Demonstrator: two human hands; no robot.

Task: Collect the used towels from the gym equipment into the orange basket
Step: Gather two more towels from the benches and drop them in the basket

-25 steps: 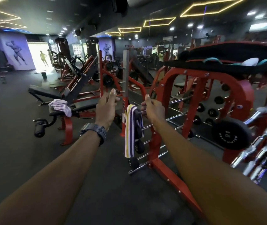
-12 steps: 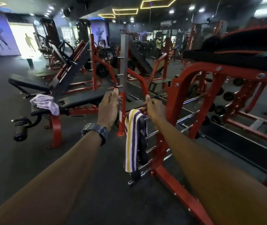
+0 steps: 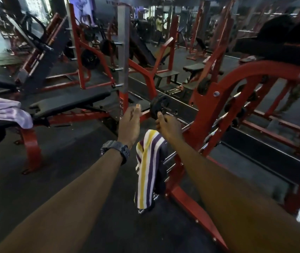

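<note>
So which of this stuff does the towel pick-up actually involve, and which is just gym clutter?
Part of the job:
- striped yellow, purple and white towel draped on the red rack
- crumpled pale lilac towel on the black padded bench

Just lying about:
- small black weight plate
- red steel rack

The orange basket isn't in view.

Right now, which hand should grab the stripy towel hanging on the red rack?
Probably the right hand: it hovers directly above the yellow, purple and white striped towel draped on the red rack. The left hand sits further aside.
</note>
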